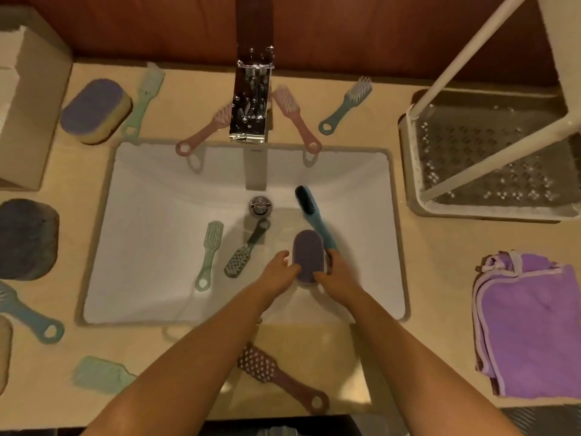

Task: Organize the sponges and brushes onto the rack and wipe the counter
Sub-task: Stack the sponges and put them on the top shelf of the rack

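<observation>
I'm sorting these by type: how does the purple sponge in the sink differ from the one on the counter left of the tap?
The sink sponge is gripped between the left hand and right hand; the counter sponge lies untouched. The sink sponge shows almost only its purple face; the counter sponge also shows a thick yellow layer beneath. Both are rounded oblongs with purple tops.

Wall: a dark reddish-brown panel (377, 33) runs along the back edge of the counter.
Counter: a pale beige countertop (440, 247) surrounds the basin on all sides.
Basin: a white rectangular sink (151, 215) is set into the counter, with a round chrome drain (259, 205) near its middle.
Tap: a square chrome faucet (251, 102) stands at the back, its spout reaching over the basin.
Light: warm and yellowish, with soft shadows falling on the basin.
Floor: a dark strip (540, 420) shows at the lower right; detail unclear.
</observation>
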`<action>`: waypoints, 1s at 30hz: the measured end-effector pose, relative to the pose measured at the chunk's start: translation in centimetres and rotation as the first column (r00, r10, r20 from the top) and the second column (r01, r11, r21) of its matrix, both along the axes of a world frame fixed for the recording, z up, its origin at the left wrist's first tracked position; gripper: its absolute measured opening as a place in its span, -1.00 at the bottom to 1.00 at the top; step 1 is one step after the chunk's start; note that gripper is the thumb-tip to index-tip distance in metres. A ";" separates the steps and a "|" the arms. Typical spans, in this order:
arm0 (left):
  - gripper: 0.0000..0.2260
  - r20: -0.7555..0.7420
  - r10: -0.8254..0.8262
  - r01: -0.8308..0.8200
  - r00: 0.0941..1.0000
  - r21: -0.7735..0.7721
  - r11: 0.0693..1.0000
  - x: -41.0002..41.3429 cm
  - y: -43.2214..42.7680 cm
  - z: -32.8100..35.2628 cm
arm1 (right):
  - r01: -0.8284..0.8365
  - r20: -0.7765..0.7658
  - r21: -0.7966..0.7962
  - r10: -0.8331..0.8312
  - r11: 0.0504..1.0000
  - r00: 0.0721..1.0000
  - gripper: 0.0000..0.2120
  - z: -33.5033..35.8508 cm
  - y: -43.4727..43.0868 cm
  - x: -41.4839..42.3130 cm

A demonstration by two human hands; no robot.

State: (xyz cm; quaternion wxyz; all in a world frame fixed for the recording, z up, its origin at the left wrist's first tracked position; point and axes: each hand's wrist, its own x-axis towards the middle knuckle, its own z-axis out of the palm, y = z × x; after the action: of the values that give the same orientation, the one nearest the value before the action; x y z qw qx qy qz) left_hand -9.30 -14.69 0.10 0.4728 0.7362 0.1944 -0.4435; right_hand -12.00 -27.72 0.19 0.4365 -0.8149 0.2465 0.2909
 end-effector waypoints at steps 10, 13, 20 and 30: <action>-0.70 -0.134 0.276 -0.289 0.952 -0.086 0.954 -0.6 -0.9 -0.3 | 0.381 -0.156 0.199 -0.355 0.903 0.922 -0.57 -0.7 1.3 0.3; -0.70 -0.188 0.370 -0.394 0.910 -0.111 0.912 -0.9 -0.3 0.6 | 0.318 -0.104 0.157 -0.305 0.935 0.947 -0.59 -0.2 1.5 0.0; -0.72 -0.175 0.415 -0.448 0.893 -0.238 0.862 -1.7 1.8 4.1 | 0.393 0.020 0.361 -0.429 0.845 0.903 -0.48 3.9 3.1 -0.7; -0.71 0.174 0.446 -0.360 0.878 -0.372 0.855 -3.8 2.8 9.8 | 0.311 0.162 0.558 -0.469 0.769 0.868 -0.24 10.1 5.1 -1.9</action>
State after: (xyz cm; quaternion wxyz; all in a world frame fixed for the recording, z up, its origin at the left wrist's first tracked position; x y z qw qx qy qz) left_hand -13.15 -11.92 9.86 0.6924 0.6398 0.2066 -0.2618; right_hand -13.93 -22.57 10.31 0.7204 -0.6317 0.2581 0.1242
